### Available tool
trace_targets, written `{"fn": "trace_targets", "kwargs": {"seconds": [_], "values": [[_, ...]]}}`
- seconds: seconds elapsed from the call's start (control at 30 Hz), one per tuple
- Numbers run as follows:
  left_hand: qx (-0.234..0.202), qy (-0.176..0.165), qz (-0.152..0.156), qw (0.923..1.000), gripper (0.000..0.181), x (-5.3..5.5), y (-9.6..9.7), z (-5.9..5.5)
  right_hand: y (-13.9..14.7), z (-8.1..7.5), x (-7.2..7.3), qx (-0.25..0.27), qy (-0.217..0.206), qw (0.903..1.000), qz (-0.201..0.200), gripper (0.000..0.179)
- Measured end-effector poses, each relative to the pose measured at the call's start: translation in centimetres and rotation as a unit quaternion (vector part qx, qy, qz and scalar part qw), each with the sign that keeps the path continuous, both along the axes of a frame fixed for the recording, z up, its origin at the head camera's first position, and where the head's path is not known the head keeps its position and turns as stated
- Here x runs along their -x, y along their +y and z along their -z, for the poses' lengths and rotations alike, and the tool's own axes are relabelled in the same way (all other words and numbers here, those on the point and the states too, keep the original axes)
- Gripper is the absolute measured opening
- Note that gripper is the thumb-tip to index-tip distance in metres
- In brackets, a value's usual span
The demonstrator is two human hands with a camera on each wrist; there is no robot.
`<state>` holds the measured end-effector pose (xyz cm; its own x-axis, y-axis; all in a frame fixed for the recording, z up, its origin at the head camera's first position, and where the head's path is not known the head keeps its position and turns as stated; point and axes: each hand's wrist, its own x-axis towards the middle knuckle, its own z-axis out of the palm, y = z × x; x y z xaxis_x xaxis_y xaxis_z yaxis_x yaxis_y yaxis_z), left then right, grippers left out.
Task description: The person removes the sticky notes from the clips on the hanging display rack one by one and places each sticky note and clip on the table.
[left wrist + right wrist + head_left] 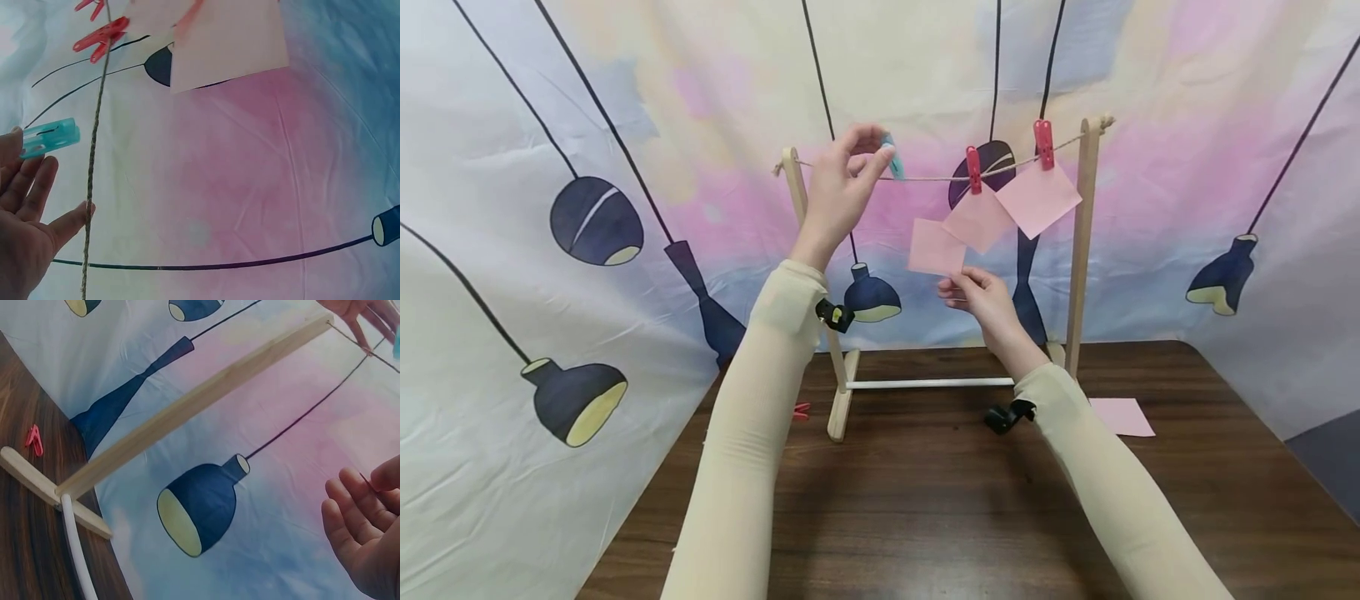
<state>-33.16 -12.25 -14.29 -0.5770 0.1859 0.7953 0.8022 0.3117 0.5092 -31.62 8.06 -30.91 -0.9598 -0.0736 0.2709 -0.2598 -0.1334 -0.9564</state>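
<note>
Up at the string (925,178), my left hand (841,179) pinches a teal clothespin (892,157) between thumb and fingers. The left wrist view has this clothespin (51,137) beside the string (94,144), with one fingertip right at the string. Lower down, my right hand (988,304) pinches the bottom edge of a square pink paper (936,247), which is below the string. Two more pink papers hang to its right, a middle paper (977,219) under a red clothespin (973,170) and a right paper (1039,198) under another red clothespin (1043,144).
The string spans two wooden posts (1081,258), joined low down by a white rod (931,383). A loose red clothespin (34,440) lies on the dark wooden table (887,500) by the left foot. Another pink paper (1122,417) lies at the right. A lamp-patterned cloth (715,167) hangs behind.
</note>
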Motion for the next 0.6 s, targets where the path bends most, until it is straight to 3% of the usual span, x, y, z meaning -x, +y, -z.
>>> {"fn": "trace_targets", "kwargs": {"seconds": [0.13, 0.23, 0.47, 0.6], "values": [[-0.049, 0.052, 0.019, 0.9973, 0.024, -0.1, -0.1, -0.2, 0.8, 0.3, -0.1, 0.0, -0.003, 1.0, -0.002, 0.037], [-0.05, 0.096, 0.024, 0.9939, 0.024, -0.5, -0.1, -0.3, 1.7, 0.6, -0.1, 0.002, -0.007, 1.0, 0.002, 0.037], [-0.007, 0.187, 0.029, 0.9819, 0.025, -2.3, -0.6, -0.4, 4.0, 1.7, 0.0, -0.013, -0.02, 0.9995, 0.019, 0.04], [0.018, 0.212, 0.021, 0.9769, 0.029, -3.0, -1.1, -0.2, 5.1, 2.3, -0.4, -0.02, -0.028, 0.9991, 0.026, 0.043]]}}
